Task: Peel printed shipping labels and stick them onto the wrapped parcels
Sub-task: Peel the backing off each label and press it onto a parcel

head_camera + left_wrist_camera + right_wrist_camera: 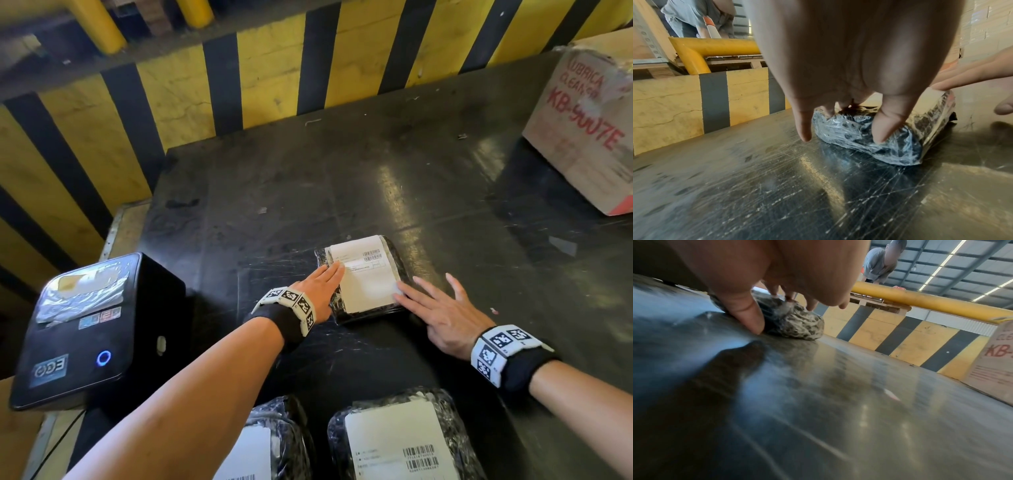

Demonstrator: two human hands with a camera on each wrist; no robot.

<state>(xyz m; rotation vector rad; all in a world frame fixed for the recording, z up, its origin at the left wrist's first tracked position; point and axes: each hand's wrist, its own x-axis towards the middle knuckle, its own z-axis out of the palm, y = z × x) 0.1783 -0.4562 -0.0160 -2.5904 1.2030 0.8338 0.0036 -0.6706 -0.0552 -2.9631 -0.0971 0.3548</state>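
Note:
A parcel wrapped in dark crinkled film (400,270) (863,138) (797,324) lies mid-table with a white shipping label (368,274) flat on its top. My left hand (320,284) lies flat with straight fingers on the label's left edge. My right hand (435,308) is spread flat, its fingertips pressing the label's near right corner. In the left wrist view my left fingers (888,123) press down on the film. The right thumb (748,314) touches the table beside the parcel. Two more labelled parcels (400,442) (270,442) lie at the near edge.
A black label printer (92,325) with a lit blue ring stands at the left. A cardboard box (589,137) with red lettering sits at the far right. A yellow and black striped barrier (205,85) runs behind the dark scratched table (342,188). A person (881,261) leans on a yellow rail.

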